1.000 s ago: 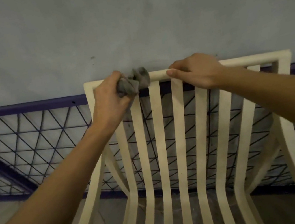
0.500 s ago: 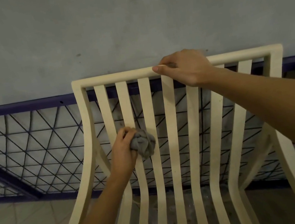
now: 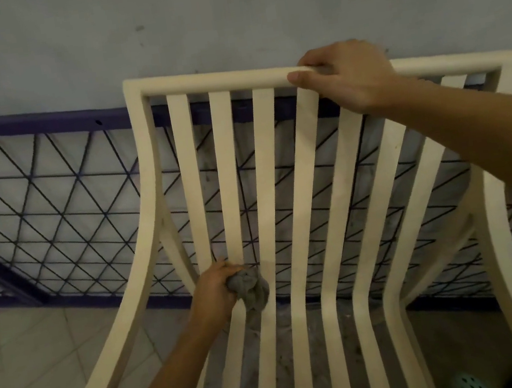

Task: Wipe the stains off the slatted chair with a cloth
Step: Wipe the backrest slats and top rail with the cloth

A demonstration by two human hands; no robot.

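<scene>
**Q:** Grey wall (image 3: 223, 17) and blue grille (image 3: 52, 206) behind. Where is the work item?

**A:** The slatted chair (image 3: 216, 82) stands before the grille. The cloth (image 3: 250, 288) sits bunched on the left slats, low on the backrest.

**Q:** Step and hand state?

**A:** Wiping appears to be in hand. The left hand (image 3: 212, 290) reaches up from below, fingers (image 3: 225, 267) curled round the cloth. The right hand (image 3: 350, 77) grips the top rail, steadying it. The next move calls for firm pressure along each unwiped slat.
</scene>
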